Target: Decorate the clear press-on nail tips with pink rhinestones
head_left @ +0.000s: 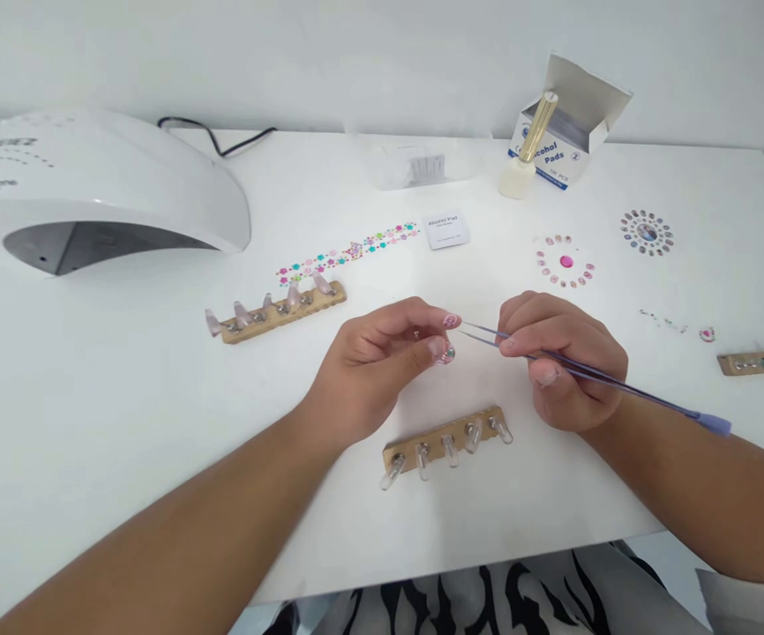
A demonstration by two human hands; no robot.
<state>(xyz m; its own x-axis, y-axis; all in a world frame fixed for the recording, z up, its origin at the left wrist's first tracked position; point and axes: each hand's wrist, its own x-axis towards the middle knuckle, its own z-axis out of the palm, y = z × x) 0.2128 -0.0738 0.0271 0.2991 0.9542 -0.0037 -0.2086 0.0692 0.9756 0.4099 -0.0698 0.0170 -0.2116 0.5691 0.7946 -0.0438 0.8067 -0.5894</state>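
My left hand (pixel 382 362) is in the middle, thumb and fingers bent in a pinch round a small decorated nail tip (pixel 446 354) with pink and green spots. A pink patterned piece (pixel 452 321) shows at the index fingertip. My right hand (pixel 560 357) holds blue tweezers (pixel 594 374), their two thin points apart just right of my left fingertips. I cannot make out anything between the points. Below my hands lies a wooden strip (pixel 415 441) bearing several clear nail tips (pixel 449 451).
A white lamp (pixel 123 185) stands at the left, near another strip (pixel 282 313) with pale tips. Flower stickers (pixel 348 253), an alcohol pad (pixel 446 229), a bottle (pixel 520 176) and an open box (pixel 558 159) lie behind. Gem rings (pixel 565 262) and a third strip (pixel 745 363) are right.
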